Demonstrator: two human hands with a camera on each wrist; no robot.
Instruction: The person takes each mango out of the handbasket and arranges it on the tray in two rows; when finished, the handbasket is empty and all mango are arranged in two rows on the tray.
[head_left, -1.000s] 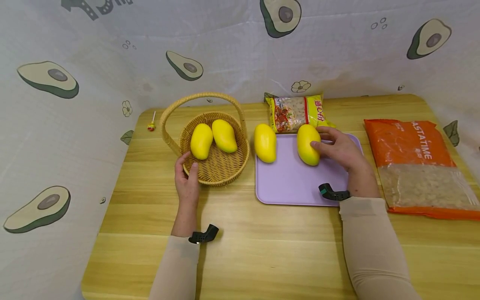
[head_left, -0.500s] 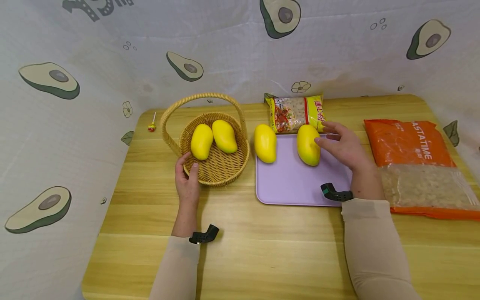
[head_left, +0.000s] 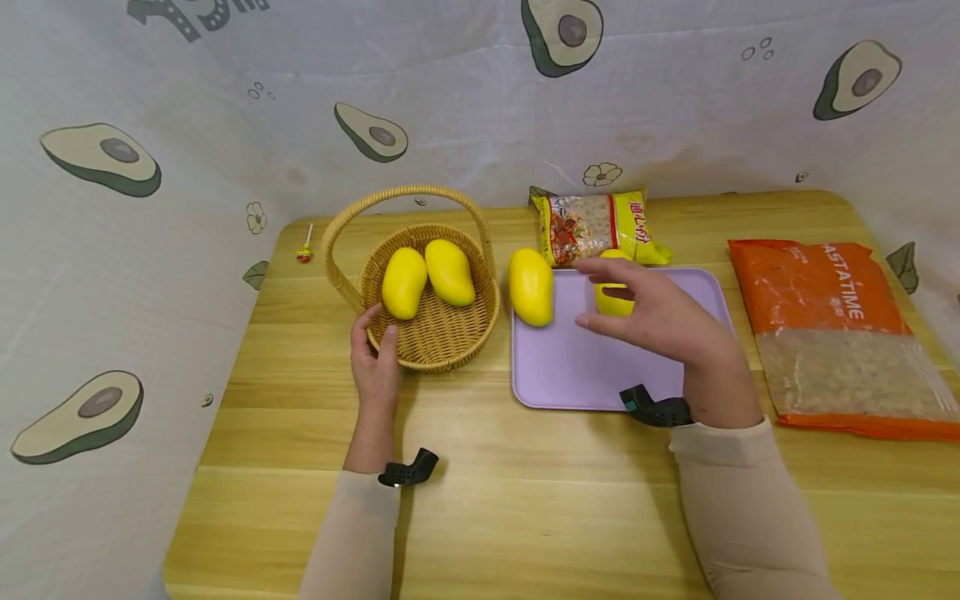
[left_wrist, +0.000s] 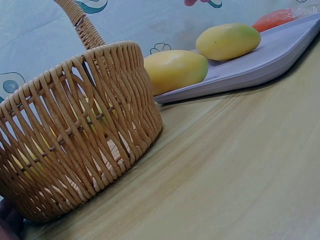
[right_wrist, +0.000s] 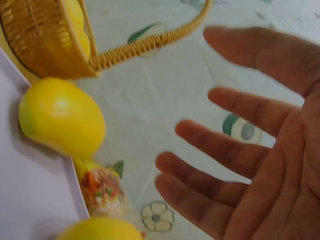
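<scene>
My left hand (head_left: 375, 362) holds the near left side of a wicker basket (head_left: 444, 360), thumb and fingers at its rim. Inside the basket lie two yellow mangoes (head_left: 403, 283). My right hand (head_left: 663, 321) hovers over the lilac tray (head_left: 555, 379), fingers spread and nothing in them; the right wrist view shows the bare palm (right_wrist: 280, 185). Another mango (head_left: 531, 287) lies across the tray's left edge. Behind my right hand, a further mango (head_left: 615, 307) on the tray is partly hidden.
A yellow and red food packet (head_left: 588, 225) lies behind the tray. To the right is a large orange bag (head_left: 832, 292) with a see-through lower half. A lollipop (head_left: 303, 252) lies at the back left. Avocado-patterned cloth (head_left: 465, 100) hangs behind the wooden table (head_left: 480, 500).
My right hand let go of the right-hand mango on the tray, drew back to the right, then lifted and moved left over it. The left hand and basket stayed put.
</scene>
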